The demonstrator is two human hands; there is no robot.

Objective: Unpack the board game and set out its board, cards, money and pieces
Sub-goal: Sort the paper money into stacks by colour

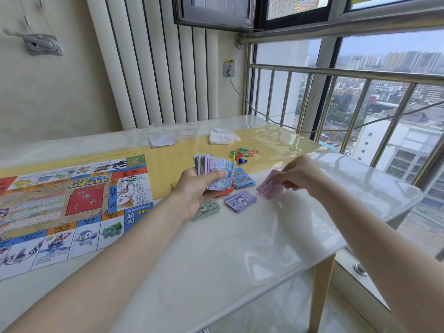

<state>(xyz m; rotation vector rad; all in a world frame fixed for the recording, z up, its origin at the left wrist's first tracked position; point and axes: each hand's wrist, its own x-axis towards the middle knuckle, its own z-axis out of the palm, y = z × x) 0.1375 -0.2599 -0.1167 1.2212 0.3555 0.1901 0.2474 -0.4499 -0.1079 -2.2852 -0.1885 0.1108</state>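
Money is being sorted on the desk (240,248). Left hand (199,188) grips a mixed wad (213,170), thumb pressed on a blue note. Right hand (300,174) has its fingers (280,182) curled onto the pink pile (269,188). Purple pile (240,200) and green pile (207,209) lie between the hands. Board (72,207) lies flat at left; blue cards (242,180) and pieces (241,155) sit beyond the wad.

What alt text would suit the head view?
The left hand grips a stack of play money while the right hand lays pink notes on the table, beside the game board.
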